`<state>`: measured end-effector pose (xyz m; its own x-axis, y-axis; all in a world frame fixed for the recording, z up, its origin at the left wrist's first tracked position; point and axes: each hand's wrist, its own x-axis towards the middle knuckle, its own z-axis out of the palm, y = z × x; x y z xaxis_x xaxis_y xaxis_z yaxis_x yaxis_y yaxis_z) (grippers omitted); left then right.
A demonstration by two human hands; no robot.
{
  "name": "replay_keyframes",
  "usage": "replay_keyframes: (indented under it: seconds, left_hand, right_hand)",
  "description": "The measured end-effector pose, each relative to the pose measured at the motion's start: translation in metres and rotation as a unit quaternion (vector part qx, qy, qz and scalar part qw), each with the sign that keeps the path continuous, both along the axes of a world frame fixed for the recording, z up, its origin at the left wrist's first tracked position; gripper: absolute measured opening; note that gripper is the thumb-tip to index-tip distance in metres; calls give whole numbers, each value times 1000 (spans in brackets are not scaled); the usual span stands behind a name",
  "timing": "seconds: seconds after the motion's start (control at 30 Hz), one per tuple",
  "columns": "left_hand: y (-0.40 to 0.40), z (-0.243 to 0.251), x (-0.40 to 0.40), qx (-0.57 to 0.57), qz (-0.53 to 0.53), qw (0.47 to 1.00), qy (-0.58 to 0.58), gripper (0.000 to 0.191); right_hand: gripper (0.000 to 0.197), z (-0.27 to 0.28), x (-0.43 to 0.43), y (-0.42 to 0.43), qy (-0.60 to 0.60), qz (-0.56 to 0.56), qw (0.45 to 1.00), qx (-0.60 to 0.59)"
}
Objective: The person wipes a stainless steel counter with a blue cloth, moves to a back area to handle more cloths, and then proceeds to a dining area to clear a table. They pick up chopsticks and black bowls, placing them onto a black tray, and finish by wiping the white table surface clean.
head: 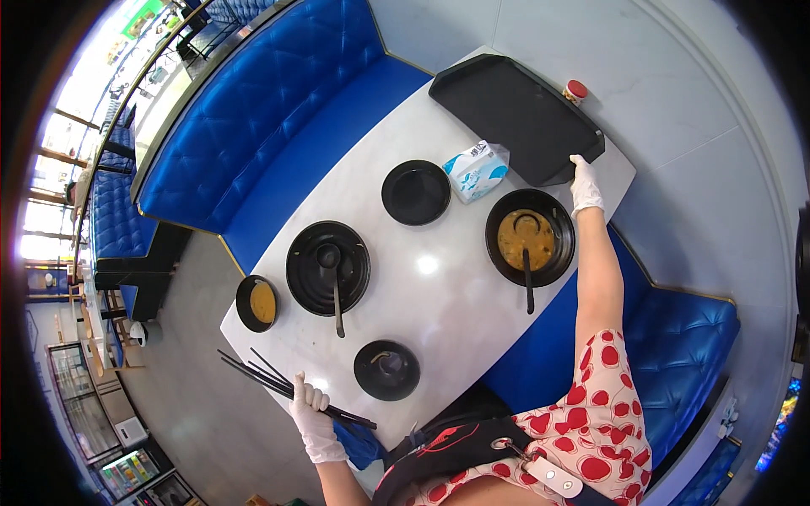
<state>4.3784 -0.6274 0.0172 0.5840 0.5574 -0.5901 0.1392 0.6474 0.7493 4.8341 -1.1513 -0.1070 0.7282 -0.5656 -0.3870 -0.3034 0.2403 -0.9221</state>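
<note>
Several black chopsticks [273, 381] are bunched in my white-gloved left hand [311, 414], over the near left table corner. My right hand [586, 185], gloved too, reaches far forward and grips the corner of a black serving tray [516, 117] lying at the table's wall end. Close below that hand is a large black bowl [563, 250] of yellowish soup with a dark ladle [527, 278] in it. Across the table stand a black plate [416, 192], a large black bowl [297, 272] holding another ladle [338, 303], a small bowl [241, 305] with yellowish soup, and a dark bowl [387, 382] with scraps.
A tissue pack [474, 174] lies against the tray. A red-lidded jar [575, 91] stands between tray and wall. Blue tufted benches [266, 95] flank the white marble-look table [436, 310]. A blue cloth or bag [359, 444] is beside my left wrist.
</note>
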Motion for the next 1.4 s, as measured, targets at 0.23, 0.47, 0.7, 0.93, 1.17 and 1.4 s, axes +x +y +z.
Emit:
replay_keyframes:
  seconds: [0.23,0.47,0.7,0.93,1.17,1.4]
  left_hand:
    - [-1,4,3,3,22,1000,15,22]
    - [18,12,-16,23,49,999,4,24]
    - [26,36,10,45,28,998,-26,27]
    - [43,52,-15,74,13,996,-38,33]
    - [70,53,-68,164,107,977,-88,37]
    - [136,41,-169,145,196,968,62,36]
  right_hand:
    - [25,11,10,4,-36,-33,996,75]
    - [46,66,-21,68,-7,135,991,-21]
    - [44,132,-82,91,-126,216,967,39]
    - [38,203,-183,232,-107,267,949,132]
    - [27,195,-309,368,-88,467,873,108]
    - [20,142,-457,478,-23,503,859,98]
